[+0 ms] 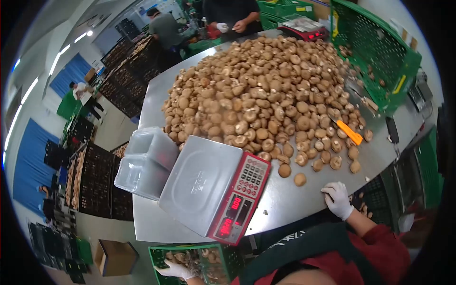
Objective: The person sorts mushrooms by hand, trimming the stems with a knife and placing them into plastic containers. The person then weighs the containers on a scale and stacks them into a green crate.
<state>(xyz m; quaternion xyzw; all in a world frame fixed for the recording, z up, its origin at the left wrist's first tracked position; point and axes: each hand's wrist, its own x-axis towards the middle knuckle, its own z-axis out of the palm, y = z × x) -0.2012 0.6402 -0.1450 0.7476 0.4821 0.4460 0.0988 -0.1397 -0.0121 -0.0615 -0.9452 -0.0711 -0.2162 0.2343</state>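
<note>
My left hand (175, 270), in a white glove, reaches down into a green crate (156, 254) below the table's front edge. Its fingers are around the edge of a clear tray of mushrooms (178, 257); part of the grip is hidden. In a white glove too, my right hand (338, 200) rests at the table edge with fingers loosely bent and nothing in them. Nearest to it are loose mushrooms (299, 179). Between the hands stands a red scale (199, 183) with a bare metal plate and lit red digits.
A large mushroom heap (256, 90) covers much of the metal table (149, 221). Stacked clear trays (145, 161) sit left of the scale. An orange-handled knife (349, 132) lies among the mushrooms. A green crate (375, 52) stands tilted at the right. Another person (232, 16) works across the table.
</note>
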